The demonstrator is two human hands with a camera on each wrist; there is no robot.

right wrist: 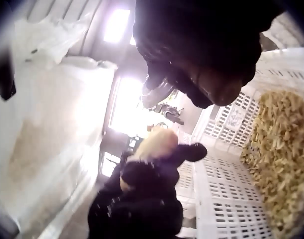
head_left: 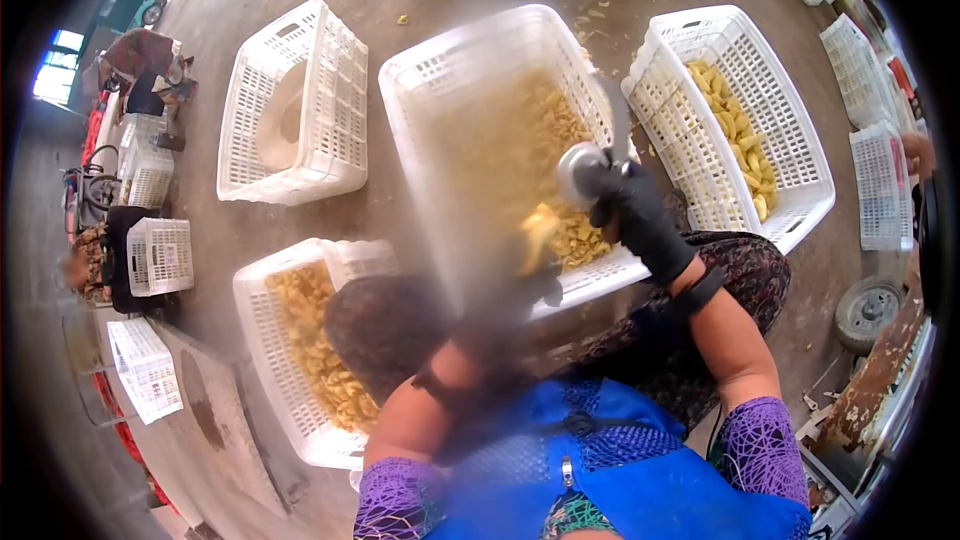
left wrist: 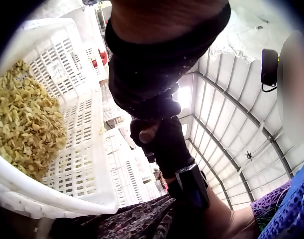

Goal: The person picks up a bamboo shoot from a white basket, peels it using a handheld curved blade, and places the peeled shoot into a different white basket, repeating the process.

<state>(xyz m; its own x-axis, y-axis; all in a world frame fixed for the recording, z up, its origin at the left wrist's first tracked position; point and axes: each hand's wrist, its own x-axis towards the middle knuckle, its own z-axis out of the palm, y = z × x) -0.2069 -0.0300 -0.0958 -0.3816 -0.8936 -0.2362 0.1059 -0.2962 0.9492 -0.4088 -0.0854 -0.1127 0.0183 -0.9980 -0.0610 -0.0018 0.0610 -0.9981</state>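
- Currently, the right hand (head_left: 632,210), in a black glove, has its fingers curled tightly round a round metal tool (head_left: 583,172); no gap shows between the fingers and the tool.
- The left hand (head_left: 540,285), also gloved and blurred in the head view, is closed on a yellow piece (head_left: 540,232). In the right wrist view the piece stands out above the glove, held between thumb and fingers.
- Both hands are near each other, with the right hand higher, over the near rim of the middle crate (head_left: 470,30).
- The middle crate holds a heap of cut pieces (head_left: 560,125) on its right side.
- The right crate (head_left: 700,22) and the near-left crate (head_left: 250,325) stand on the floor (head_left: 390,210), and each also holds yellow pieces.
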